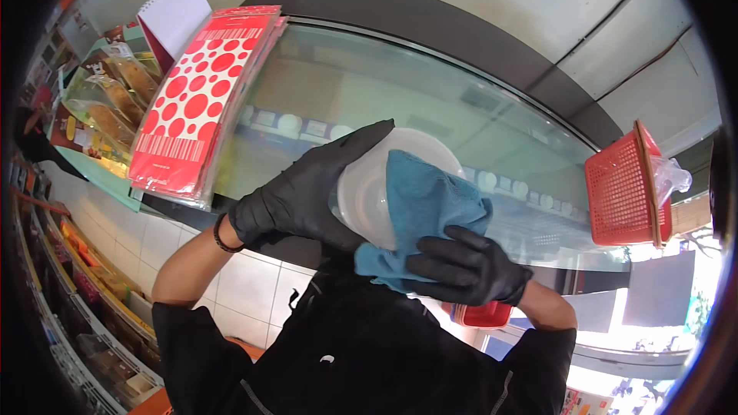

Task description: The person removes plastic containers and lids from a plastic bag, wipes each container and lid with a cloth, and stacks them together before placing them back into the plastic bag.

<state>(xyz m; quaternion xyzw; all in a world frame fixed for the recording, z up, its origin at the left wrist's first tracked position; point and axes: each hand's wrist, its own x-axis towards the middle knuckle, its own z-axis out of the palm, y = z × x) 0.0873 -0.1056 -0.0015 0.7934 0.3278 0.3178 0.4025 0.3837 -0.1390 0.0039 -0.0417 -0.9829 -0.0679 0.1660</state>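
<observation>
In the head view, my left hand point(304, 188), in a black glove, grips a round, translucent white plastic bowl point(363, 194) by its left side, thumb along the upper rim and fingers underneath. My right hand point(475, 265), also black-gloved, has its fingers closed on a blue cloth point(427, 196). The cloth lies over the bowl's right half and hangs past its lower edge, hiding that part. Both hands hold these things in front of my chest, above the near side of a glass-topped counter point(330, 69).
Flat packs with red dots point(196, 96) lie on the counter's left, beside a spiral-bound calendar point(175, 19) and bagged bread point(115, 104). A red plastic basket point(626, 188) stands at the right end. Shelves of packaged goods point(73, 261) line the lower left.
</observation>
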